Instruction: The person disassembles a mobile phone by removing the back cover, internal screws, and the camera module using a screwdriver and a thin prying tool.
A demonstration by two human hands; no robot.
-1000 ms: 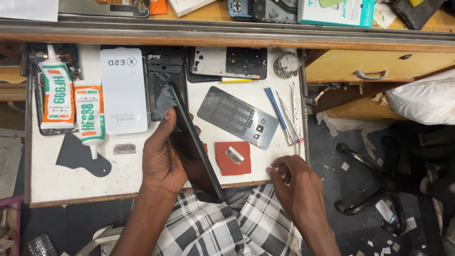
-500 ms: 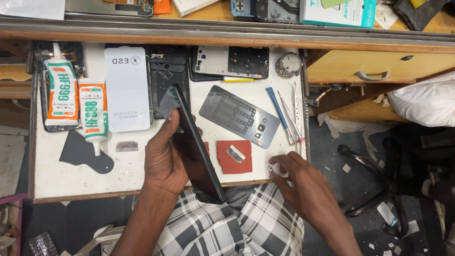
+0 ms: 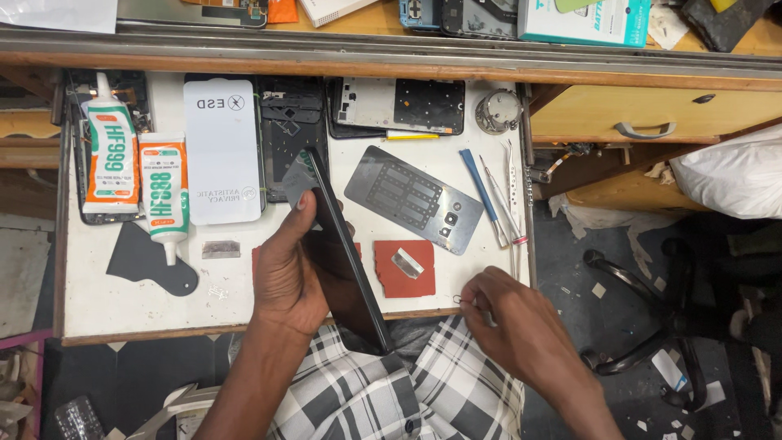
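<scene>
- Left hand (image 3: 287, 265): I see it clasped around a dark phone (image 3: 346, 261), thumb on the near face and fingers behind. The phone is held on edge, tilted, running from above the worktop (image 3: 122, 301) down over its front edge toward my lap.
- Right hand (image 3: 509, 314): I see it at the front right corner of the worktop, fingertips (image 3: 466, 300) pinched together on something very small; I cannot tell what it is.
- Red pad (image 3: 405, 267): lies flat just right of the phone, with a small metal blade (image 3: 406, 262) on it. A second red patch shows partly behind the left hand.
- Grey plate (image 3: 413, 198): a perforated metal plate lies aslant beyond the red pad, near the top of the phone.
- Tools (image 3: 497, 200): a blue-handled spudger, picks and tweezers lie side by side along the right edge of the worktop.
- White protector (image 3: 221, 151): a white screen-protector sheet lies left of the phone; two glue tubes (image 3: 138, 175) lie side by side further left.
- Black cutout (image 3: 151, 261): a flat black shape lies near the tube nozzle, well left of the left hand.
- Phone frames (image 3: 399, 106): opened phone bodies lie along the far edge.
</scene>
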